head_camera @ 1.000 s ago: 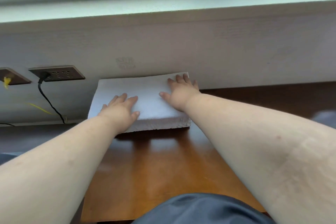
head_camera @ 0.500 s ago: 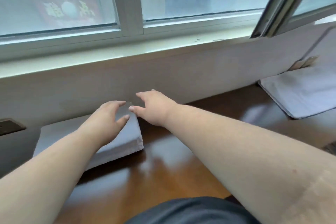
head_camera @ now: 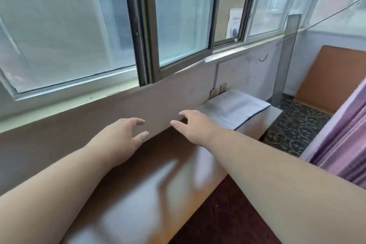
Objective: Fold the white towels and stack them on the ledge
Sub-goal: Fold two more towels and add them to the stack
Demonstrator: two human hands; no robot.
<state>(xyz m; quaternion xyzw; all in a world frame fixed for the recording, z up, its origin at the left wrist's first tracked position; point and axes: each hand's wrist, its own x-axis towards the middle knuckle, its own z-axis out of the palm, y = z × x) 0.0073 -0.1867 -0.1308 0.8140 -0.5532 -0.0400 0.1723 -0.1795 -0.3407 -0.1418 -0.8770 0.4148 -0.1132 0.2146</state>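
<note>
- looks like a hotel-type room or bedroom
- patterned carpet (head_camera: 297,127), pink curtain (head_camera: 340,144)
- sliding windows (head_camera: 178,25) over a wooden ledge (head_camera: 150,184)

One head-worn view looks forward and down along the ledge (head_camera: 138,194), seemingly angled rightward toward windows (head_camera: 79,25).

White towel (head_camera: 235,109) — navy edging

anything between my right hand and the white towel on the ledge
Nothing. In the head view the right hand reaches toward the white towel with only bare wooden ledge showing between them.
</note>
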